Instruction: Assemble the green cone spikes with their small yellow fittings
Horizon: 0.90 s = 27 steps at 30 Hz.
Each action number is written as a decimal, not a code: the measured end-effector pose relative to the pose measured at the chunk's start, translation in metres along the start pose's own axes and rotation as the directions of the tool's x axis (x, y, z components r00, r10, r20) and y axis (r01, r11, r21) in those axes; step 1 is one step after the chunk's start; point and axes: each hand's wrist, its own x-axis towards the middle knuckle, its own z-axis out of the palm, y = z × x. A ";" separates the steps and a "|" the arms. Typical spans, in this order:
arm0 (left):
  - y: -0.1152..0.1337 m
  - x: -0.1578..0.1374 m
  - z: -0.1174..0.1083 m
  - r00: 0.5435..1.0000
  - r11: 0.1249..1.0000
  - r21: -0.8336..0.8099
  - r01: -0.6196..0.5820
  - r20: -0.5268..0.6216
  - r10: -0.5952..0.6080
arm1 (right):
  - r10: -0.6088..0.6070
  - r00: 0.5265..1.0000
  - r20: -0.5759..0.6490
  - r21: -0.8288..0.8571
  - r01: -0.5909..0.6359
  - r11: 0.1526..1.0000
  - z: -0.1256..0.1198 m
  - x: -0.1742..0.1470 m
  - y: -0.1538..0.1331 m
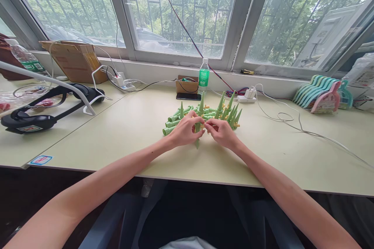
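Observation:
My left hand (186, 129) is closed around a green pointed plastic piece (198, 143), whose tapered tip sticks out below the fingers. My right hand (222, 132) meets it from the right, thumb and fingertips pinched at the side of that piece. A bit of yellow shows between the two hands, but the fingers hide most of what the right one grips. Just behind them lies a group of green bamboo-like tubes (168, 130) and upright green spikes (220, 106), with small yellow connectors (236, 125) among them.
Behind the parts are a black phone (188, 96), a small cardboard box (187, 86) and a green-labelled bottle (203, 74). A black headset (32, 118) lies at left. White cables (300, 126) and pastel dustpan-shaped items (324, 95) are at right. The table's front edge is near my forearms.

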 end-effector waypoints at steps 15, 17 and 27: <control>-0.002 0.001 0.000 1.000 1.000 -0.010 -0.007 0.011 0.007 | 0.024 1.000 0.010 0.046 -0.025 0.999 0.000 -0.001 0.002; -0.002 0.001 0.000 1.000 1.000 -0.010 -0.012 0.012 0.012 | 0.030 1.000 0.005 0.051 -0.031 0.998 0.000 -0.001 0.002; -0.002 0.000 0.001 1.000 0.999 -0.017 -0.027 0.004 0.027 | 0.079 0.997 -0.016 0.108 -0.077 0.991 0.000 0.000 0.001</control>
